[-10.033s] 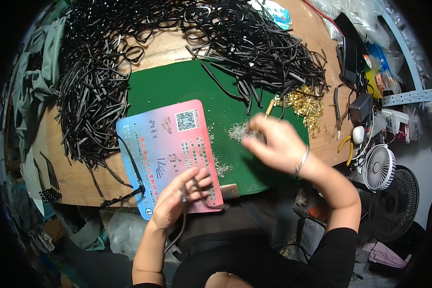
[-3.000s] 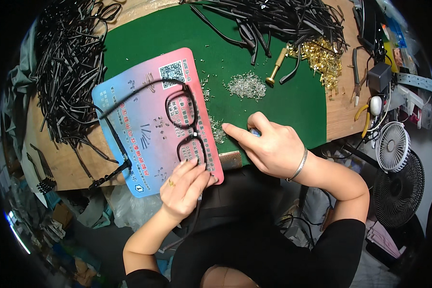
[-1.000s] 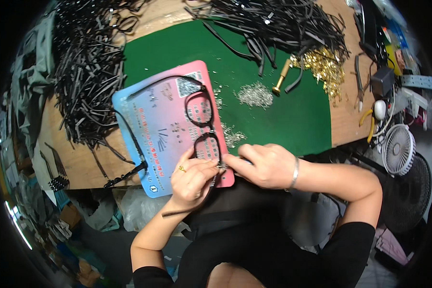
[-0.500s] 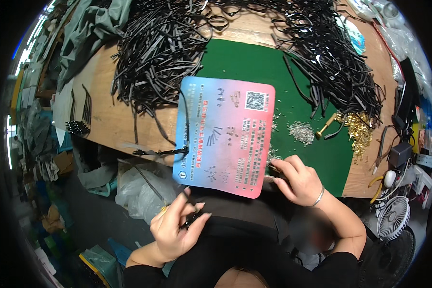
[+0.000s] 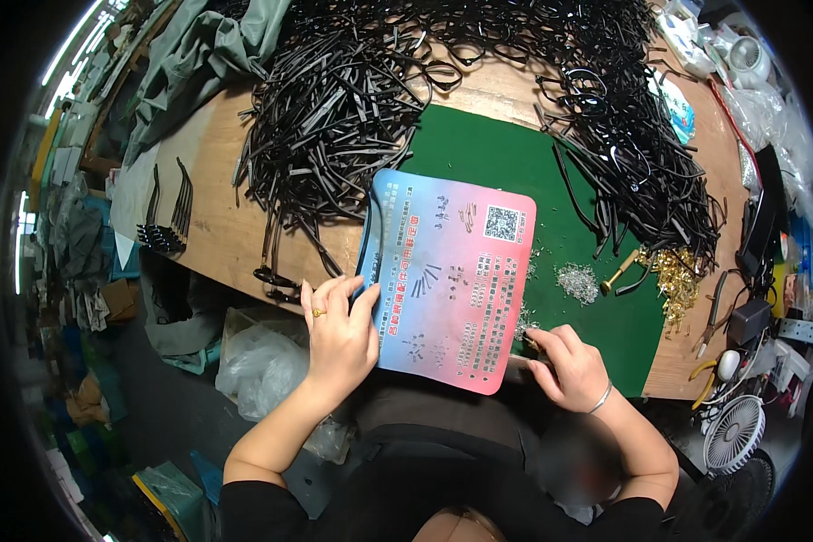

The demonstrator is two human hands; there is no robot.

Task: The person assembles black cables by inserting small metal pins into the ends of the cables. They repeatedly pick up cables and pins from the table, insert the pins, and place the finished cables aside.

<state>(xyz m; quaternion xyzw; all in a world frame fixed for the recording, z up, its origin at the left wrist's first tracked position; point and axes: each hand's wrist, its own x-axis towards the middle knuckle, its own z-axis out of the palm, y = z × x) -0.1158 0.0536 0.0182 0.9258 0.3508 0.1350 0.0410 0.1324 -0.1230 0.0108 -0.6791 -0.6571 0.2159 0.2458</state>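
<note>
A blue-and-pink printed mat [image 5: 452, 325] lies on the green work surface in front of me. My left hand [image 5: 339, 330], with a ring on it, is bent over the mat's left edge. A black eyeglass temple [image 5: 372, 221] runs along that edge to its fingertips; the fingers hide what they grip. At the mat's lower right, my right hand [image 5: 569, 369] is closed in a pinch, and a thin pale rod shows by its fingertips. What it holds is mostly hidden. Small silver screws [image 5: 576, 284] form a pile beyond this hand.
Heaped black temples [image 5: 325, 126] cover the back left, and black eyeglass frames [image 5: 596, 99] the back right. A brass-handled tool [image 5: 620, 273] lies beside gold-coloured small parts [image 5: 676, 285]. Pliers [image 5: 714, 312] and a white fan [image 5: 733, 434] are at the right.
My left hand has moved up and forward from below the mat to its left edge; the dark piece in its fingers no longer shows. My right hand keeps its pinch. The view has shifted slightly.
</note>
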